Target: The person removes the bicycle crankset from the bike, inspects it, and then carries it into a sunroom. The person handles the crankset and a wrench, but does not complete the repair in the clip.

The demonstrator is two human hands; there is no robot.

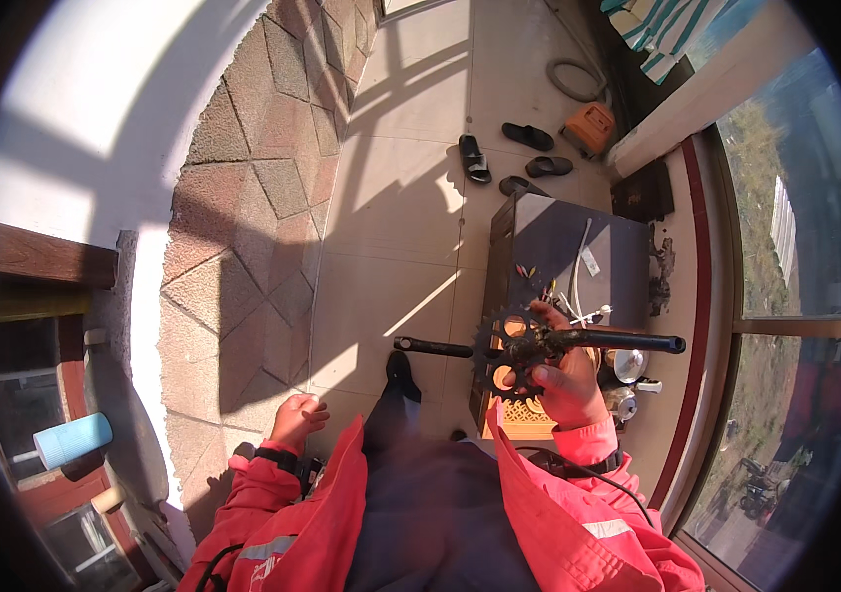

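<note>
My right hand (572, 391) grips a dark bicycle crankset (539, 345) around its middle, holding it up in front of me. One crank arm points left and the other reaches out to the right past my hand. The toothed chainring stands edge-up to the left of my fingers, with round openings through it. My left hand (298, 421) hangs in the air at the lower left, its fingers curled in and nothing visible in them. It is well apart from the crankset.
Beneath the crankset stands a dark cabinet (578, 237) carrying a white power cable (578, 286). A patterned orange basket (524, 419) is at its near end. Black slippers (475, 160) and an orange device (590, 126) lie farther off. Windows (785, 247) line the right; a stone-tiled wall (243, 217), the left.
</note>
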